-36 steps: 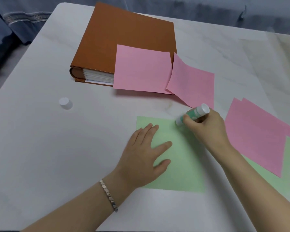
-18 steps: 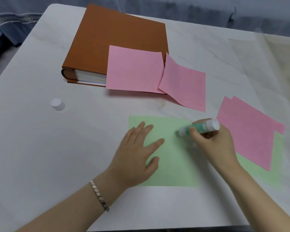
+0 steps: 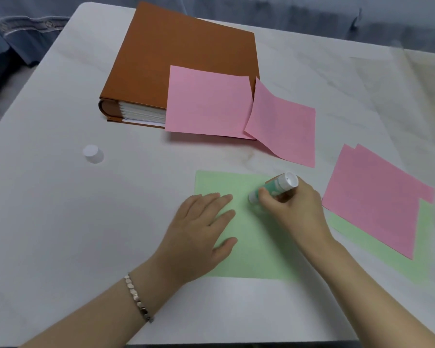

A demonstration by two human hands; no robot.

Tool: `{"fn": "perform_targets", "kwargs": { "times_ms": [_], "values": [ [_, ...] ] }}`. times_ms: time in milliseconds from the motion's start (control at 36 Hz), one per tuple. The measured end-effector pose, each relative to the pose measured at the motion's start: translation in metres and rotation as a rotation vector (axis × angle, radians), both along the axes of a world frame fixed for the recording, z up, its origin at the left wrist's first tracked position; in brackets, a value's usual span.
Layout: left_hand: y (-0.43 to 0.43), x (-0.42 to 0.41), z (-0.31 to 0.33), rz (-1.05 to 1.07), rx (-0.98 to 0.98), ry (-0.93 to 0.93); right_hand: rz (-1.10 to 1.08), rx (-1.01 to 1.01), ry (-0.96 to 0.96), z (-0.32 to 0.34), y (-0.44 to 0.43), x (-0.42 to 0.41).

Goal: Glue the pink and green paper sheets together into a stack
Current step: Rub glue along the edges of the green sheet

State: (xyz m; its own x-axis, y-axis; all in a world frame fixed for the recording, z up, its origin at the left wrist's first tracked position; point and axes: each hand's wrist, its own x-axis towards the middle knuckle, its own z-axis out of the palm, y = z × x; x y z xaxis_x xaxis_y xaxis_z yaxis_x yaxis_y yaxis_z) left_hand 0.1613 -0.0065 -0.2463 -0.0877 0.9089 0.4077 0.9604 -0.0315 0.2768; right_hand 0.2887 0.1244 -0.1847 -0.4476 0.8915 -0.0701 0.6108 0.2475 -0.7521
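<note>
- Head view: the left hand (image 3: 199,237) lies flat, fingers spread, pressing the green sheet (image 3: 256,249) onto the worktop (image 3: 60,222).
- The right hand (image 3: 294,209) has its fingers pinched around the glue stick (image 3: 274,188), whose tip touches the green sheet's middle.
- Two pink sheets (image 3: 209,104) lean on a brown binder (image 3: 186,59).
- A pink-on-green stack (image 3: 377,197) lies at the right.
- A white cap (image 3: 93,153) stands well apart, left.
</note>
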Motion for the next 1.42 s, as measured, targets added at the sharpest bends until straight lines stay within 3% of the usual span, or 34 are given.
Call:
{"fn": "perform_targets", "kwargs": {
  "times_ms": [361, 500, 694, 833, 1028, 1167, 1417],
  "values": [
    [-0.009, -0.001, 0.005, -0.001, -0.103, -0.056, -0.125, 0.031, -0.008, 0.006, 0.017, 0.034],
    [-0.011, -0.001, 0.006, -0.011, -0.149, -0.117, -0.240, 0.062, 0.097, 0.014, 0.021, 0.046],
    [-0.002, -0.002, 0.008, -0.064, -0.164, -0.144, -0.104, -0.205, 0.268, 0.026, 0.013, 0.036],
    [-0.003, -0.020, 0.012, 0.071, -0.058, -0.149, -0.088, -0.274, 0.314, 0.028, 0.007, 0.023],
    [-0.006, -0.041, 0.002, 0.133, -0.168, -0.133, 0.078, -0.213, 0.126, 0.020, -0.005, -0.006],
    [-0.003, -0.041, 0.001, 0.115, -0.140, -0.120, 0.268, -0.157, -0.027, 0.017, -0.015, -0.018],
    [-0.004, -0.045, -0.002, 0.114, -0.090, -0.089, 0.377, -0.076, -0.079, 0.015, -0.023, -0.025]
  ]
}}
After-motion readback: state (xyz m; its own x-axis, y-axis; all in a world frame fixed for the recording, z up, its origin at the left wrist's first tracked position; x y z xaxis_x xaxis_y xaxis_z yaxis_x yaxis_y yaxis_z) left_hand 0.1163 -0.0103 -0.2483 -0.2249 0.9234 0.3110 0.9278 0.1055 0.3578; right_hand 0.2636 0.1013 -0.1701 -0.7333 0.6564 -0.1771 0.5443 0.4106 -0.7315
